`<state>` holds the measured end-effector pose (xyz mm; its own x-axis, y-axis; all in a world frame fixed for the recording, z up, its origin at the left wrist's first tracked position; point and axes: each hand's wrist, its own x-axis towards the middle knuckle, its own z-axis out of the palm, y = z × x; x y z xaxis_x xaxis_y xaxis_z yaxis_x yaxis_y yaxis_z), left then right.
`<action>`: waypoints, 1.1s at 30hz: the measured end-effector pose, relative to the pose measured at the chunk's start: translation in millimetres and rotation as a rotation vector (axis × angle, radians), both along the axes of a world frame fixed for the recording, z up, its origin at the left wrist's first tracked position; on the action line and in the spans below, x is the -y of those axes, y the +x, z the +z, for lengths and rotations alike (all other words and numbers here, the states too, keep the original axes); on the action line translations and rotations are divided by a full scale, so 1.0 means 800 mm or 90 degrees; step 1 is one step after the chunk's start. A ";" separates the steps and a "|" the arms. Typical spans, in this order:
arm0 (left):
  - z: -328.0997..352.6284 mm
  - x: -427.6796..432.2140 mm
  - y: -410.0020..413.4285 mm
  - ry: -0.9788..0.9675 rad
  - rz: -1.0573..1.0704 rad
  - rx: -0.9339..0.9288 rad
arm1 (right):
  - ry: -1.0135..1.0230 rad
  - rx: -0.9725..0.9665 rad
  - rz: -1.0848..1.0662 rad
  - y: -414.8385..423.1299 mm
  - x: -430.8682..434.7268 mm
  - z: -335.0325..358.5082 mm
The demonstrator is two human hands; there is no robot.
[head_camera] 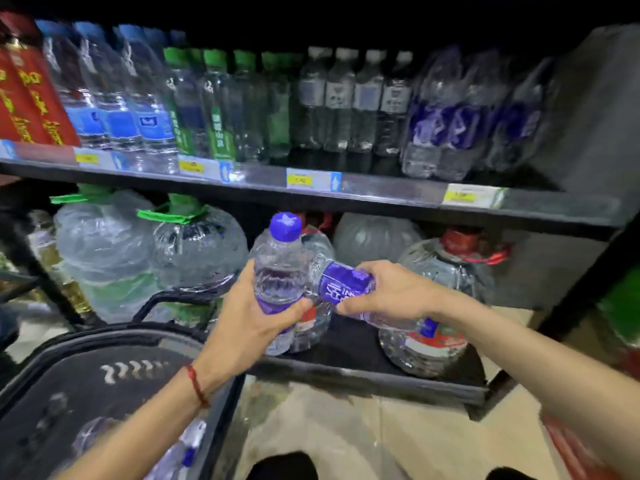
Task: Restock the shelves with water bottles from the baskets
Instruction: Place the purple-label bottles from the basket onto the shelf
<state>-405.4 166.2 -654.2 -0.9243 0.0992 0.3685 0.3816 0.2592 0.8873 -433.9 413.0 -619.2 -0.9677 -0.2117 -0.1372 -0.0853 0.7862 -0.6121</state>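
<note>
Gripped upright in left hand (pixel 250 319): clear bottle (pixel 277 273) with purple cap and label. Clasped sideways in right hand (pixel 391 292): second bottle (pixel 341 282), same purple label. Both held before lower shelf (pixel 363 379), beside basket (pixel 86 336).

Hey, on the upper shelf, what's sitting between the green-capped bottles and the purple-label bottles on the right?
In the head view, a row of white-capped clear bottles stands between them.

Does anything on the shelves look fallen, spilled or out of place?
Nothing stands out. The bottles on the upper shelf stand in rows, and no spill shows. Only the purple-label bottle in the right hand lies sideways, and it is held.
</note>
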 end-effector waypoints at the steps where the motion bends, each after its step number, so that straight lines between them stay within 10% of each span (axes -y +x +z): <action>1: 0.002 -0.022 -0.001 -0.003 -0.014 -0.011 | 0.016 -0.009 0.005 0.001 -0.018 -0.001; 17: 0.100 -0.317 -0.004 0.013 -0.139 0.016 | 0.168 0.071 0.038 0.054 -0.315 0.057; 33: 0.214 -0.447 -0.044 0.020 -0.214 -0.301 | 0.198 0.130 -0.037 0.066 -0.381 0.071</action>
